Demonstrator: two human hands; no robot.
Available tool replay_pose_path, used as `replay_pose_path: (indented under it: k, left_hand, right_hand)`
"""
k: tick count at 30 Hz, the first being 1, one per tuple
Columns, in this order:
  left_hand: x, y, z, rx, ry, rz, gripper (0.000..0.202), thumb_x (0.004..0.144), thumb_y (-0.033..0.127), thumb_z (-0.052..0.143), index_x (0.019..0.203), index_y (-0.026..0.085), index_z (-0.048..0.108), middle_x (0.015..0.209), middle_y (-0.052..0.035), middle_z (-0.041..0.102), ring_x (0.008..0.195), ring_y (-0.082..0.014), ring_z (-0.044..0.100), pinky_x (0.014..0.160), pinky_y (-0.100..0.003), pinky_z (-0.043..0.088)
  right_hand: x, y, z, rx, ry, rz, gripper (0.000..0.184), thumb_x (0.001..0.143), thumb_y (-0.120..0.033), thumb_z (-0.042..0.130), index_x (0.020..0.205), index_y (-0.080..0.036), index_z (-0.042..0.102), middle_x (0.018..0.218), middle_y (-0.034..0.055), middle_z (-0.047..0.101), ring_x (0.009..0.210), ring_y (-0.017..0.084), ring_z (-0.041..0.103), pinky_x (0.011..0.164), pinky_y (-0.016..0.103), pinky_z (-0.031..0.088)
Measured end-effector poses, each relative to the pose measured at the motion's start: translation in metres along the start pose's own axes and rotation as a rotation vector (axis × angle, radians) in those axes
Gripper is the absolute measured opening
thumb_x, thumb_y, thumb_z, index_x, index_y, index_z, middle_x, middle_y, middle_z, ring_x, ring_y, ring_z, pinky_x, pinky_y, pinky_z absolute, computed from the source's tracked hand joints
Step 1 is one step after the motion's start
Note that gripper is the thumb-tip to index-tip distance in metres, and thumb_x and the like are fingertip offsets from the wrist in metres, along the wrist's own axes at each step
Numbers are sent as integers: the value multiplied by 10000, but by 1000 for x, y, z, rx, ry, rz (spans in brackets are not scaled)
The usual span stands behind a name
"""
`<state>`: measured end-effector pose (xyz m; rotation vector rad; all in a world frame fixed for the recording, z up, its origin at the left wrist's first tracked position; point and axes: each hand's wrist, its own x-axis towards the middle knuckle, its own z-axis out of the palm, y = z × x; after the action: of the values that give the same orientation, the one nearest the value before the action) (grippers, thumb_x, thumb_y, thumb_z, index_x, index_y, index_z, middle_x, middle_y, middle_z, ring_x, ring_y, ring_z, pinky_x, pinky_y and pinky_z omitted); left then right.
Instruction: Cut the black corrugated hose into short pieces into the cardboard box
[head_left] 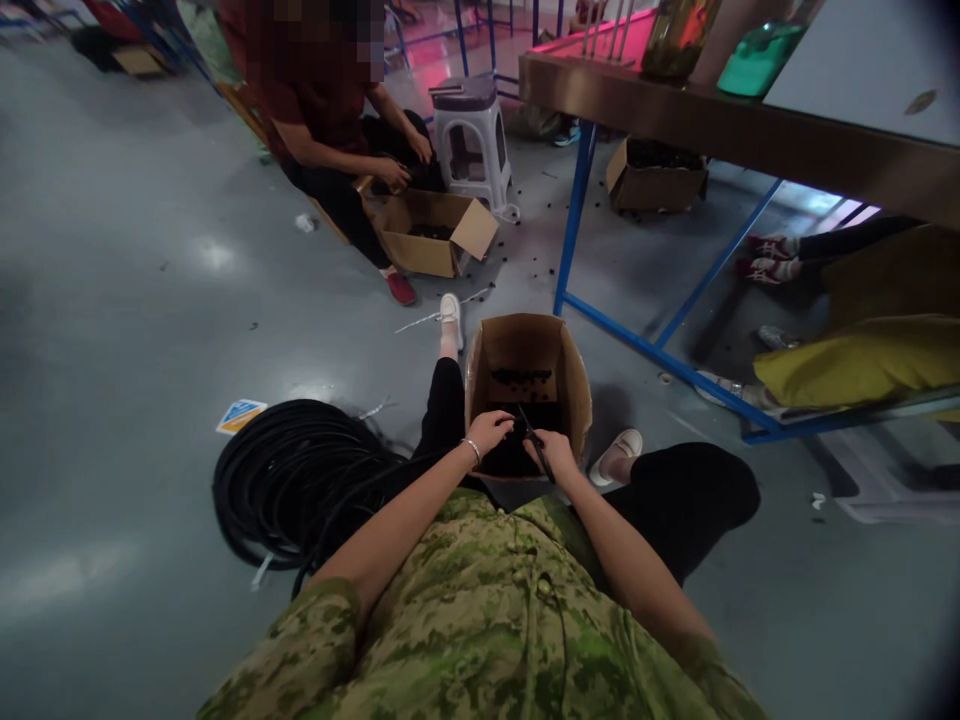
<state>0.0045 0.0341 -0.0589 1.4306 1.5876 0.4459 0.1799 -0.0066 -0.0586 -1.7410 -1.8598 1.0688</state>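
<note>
Above an open cardboard box (577, 400), my right hand (556, 455) is closed around dark scissors (527, 424), their blades pointing away from me. Close by on the left, my left hand (489, 432) pinches what looks like the end of a black tube near the blades; the fingers hide most of it. The box stands between my feet, with small black pieces (521, 377) inside. Beside my left leg lies a big coil of black tubing (300, 480), from which strands run toward my lap.
A person sits ahead left with both hands over another carton (427, 255). Near them is a plastic stool (472, 140). At right stands a blue-legged table (577, 220) with jars on top; someone's feet and another box (656, 185) are beyond it. Black bits dot the floor.
</note>
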Motion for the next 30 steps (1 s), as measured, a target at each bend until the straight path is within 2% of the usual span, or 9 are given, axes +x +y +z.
replay_pose_path:
  k: [3,7,11,14,19,23,30]
  left_hand:
    - [-2,-4,-2,49,-12,39,245,807,161,560,984,187,728,838,-18,734,684,-124,654,696,-233,531]
    - [-8,-3,-8,124,22,103,241,818,180,563,988,195,733,866,-21,740,750,-143,667,775,-267,543]
    - [-18,6,-10,124,47,171,235,816,186,573,998,206,719,957,-25,740,907,-166,675,878,-288,528]
    - [-28,16,-8,105,36,229,277,810,188,582,1067,204,684,990,-32,733,950,-173,673,902,-293,521]
    - [-38,29,-3,158,18,312,353,815,222,595,1166,203,623,964,-31,725,923,-181,674,886,-303,520]
    - [-38,30,-6,260,6,355,263,844,273,573,1078,210,674,1028,-44,721,961,-191,661,909,-302,503]
    - [-39,35,-13,390,12,290,261,851,345,566,1009,214,727,1014,-54,730,928,-205,656,872,-288,501]
  right_hand:
    - [4,6,3,138,-5,91,168,792,-328,612,749,-206,719,583,-8,641,517,131,594,479,192,411]
    - [5,5,-1,467,-3,238,275,780,-413,631,889,-173,710,492,-45,537,342,82,455,363,188,344]
    - [2,-3,-9,812,10,234,430,745,-447,656,1046,-140,654,600,-22,606,422,91,532,419,195,399]
    - [0,-8,-13,960,-11,192,535,693,-446,697,1131,-152,606,718,4,664,536,121,614,510,222,459]
    - [-3,-13,-15,918,36,144,506,655,-393,713,1096,-167,610,673,-31,625,521,113,576,531,235,445]
    - [-5,-14,-17,870,82,132,475,675,-385,680,1091,-165,608,663,-32,609,525,119,568,535,244,446]
    - [-5,-15,-20,801,115,48,456,715,-361,653,1132,-183,605,711,-25,613,566,122,573,588,254,469]
